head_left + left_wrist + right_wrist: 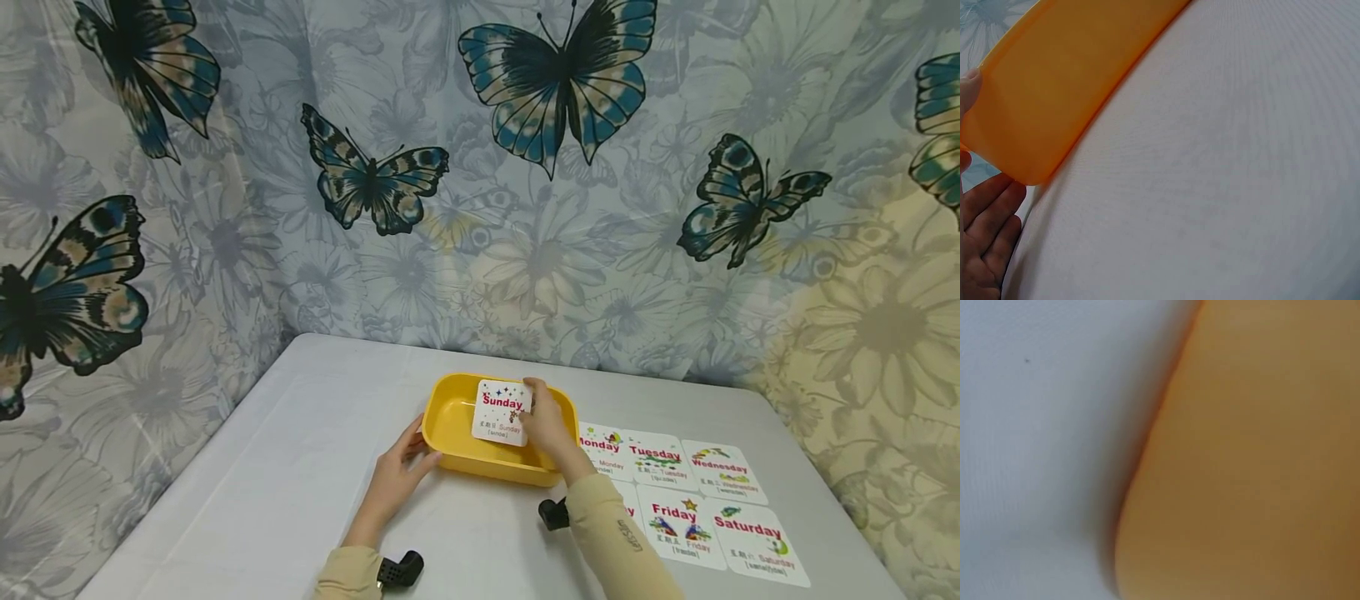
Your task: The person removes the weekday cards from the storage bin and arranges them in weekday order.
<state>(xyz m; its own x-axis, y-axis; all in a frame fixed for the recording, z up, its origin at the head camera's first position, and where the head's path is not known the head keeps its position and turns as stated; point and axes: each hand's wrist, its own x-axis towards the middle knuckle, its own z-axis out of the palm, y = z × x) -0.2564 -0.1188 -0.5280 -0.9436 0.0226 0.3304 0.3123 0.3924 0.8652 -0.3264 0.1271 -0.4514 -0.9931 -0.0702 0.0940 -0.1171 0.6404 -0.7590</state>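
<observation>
A yellow plastic basin stands on the white table, its near side filling much of the left and right wrist views. My left hand holds its left end, thumb toward the rim and the other fingers against the side and lower corner. Over the basin, my right hand pinches a white "Sunday" card by its right edge. The card's printed face is tilted up toward me. Neither the right hand nor the card shows in the right wrist view.
Right of the basin lie several weekday cards in two rows, including Tuesday, Wednesday, Friday and Saturday. Monday is partly covered by the basin and right arm. A butterfly-printed cloth hangs behind the table.
</observation>
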